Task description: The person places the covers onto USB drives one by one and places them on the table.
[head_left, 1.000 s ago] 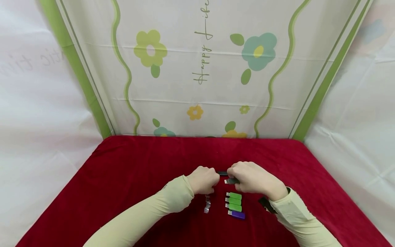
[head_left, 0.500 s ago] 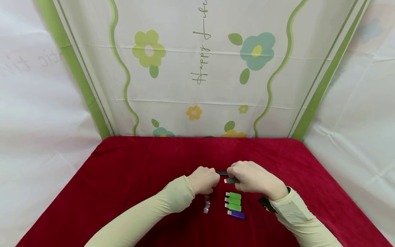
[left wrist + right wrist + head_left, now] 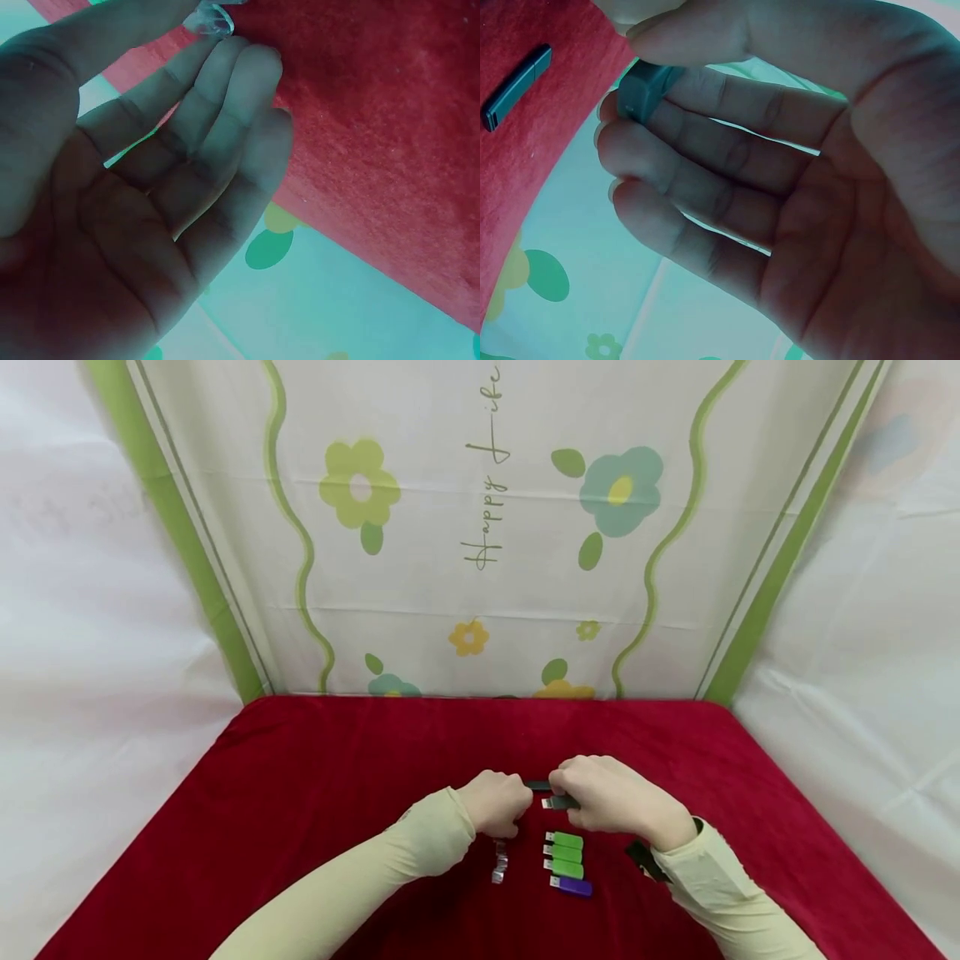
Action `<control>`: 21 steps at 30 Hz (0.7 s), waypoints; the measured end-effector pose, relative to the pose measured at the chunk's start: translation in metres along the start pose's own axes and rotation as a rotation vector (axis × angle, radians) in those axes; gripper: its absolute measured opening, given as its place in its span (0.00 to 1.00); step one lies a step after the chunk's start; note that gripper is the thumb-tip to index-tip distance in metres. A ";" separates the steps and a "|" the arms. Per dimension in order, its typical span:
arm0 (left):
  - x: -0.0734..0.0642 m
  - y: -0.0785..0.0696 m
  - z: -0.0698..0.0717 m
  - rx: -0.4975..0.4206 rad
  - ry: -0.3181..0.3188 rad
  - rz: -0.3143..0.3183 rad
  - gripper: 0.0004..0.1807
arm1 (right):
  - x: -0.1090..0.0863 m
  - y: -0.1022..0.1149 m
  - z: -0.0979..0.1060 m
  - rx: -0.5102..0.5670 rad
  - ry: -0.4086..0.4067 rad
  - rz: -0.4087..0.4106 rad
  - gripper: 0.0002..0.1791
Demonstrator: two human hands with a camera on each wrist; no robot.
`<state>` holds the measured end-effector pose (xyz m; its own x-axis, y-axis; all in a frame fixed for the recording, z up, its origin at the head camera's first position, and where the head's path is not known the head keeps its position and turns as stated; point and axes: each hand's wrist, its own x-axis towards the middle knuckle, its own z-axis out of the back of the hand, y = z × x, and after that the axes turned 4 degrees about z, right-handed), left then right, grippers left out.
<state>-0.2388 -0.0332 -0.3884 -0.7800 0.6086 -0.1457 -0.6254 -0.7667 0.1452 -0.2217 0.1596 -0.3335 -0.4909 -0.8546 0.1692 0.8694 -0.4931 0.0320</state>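
My right hand (image 3: 621, 797) pinches a dark grey USB stick (image 3: 561, 802), whose bare metal plug points left. In the right wrist view the thumb and index finger close on this stick's dark body (image 3: 643, 90). To its left, my left hand (image 3: 495, 803) pinches a small clear plastic cap (image 3: 211, 20) between thumb and forefinger, its other fingers loosely bent. The cap and plug are apart. A second dark stick (image 3: 517, 86) lies just beyond the hands. Nearer lie three green USB sticks (image 3: 566, 853) and a purple USB stick (image 3: 574, 887), all with bare plugs.
Several clear caps (image 3: 499, 862) lie in a column left of the coloured sticks. Red cloth (image 3: 375, 752) covers the table. A printed curtain (image 3: 420, 560) hangs behind its far edge, with white sheets at both sides. A dark device (image 3: 647, 860) sits at the right wrist.
Both hands keep their hold and place over the table. Everything shifts slightly in the picture as the head view tilts a little.
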 end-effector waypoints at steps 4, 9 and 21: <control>-0.007 0.010 -0.005 -0.108 -0.033 -0.017 0.22 | 0.003 0.001 -0.003 -0.014 -0.011 0.012 0.16; -0.035 0.029 0.003 -0.405 -0.125 -0.050 0.11 | 0.007 0.002 -0.003 -0.056 -0.118 0.069 0.14; -0.084 0.051 0.033 -0.503 -0.505 -0.168 0.04 | 0.013 0.002 -0.003 -0.077 -0.365 0.205 0.13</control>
<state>-0.2058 -0.1168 -0.3366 -0.6660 0.6532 0.3602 -0.7459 -0.5820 -0.3239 -0.2267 0.1477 -0.3342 -0.2438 -0.8296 0.5023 0.9335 -0.3411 -0.1104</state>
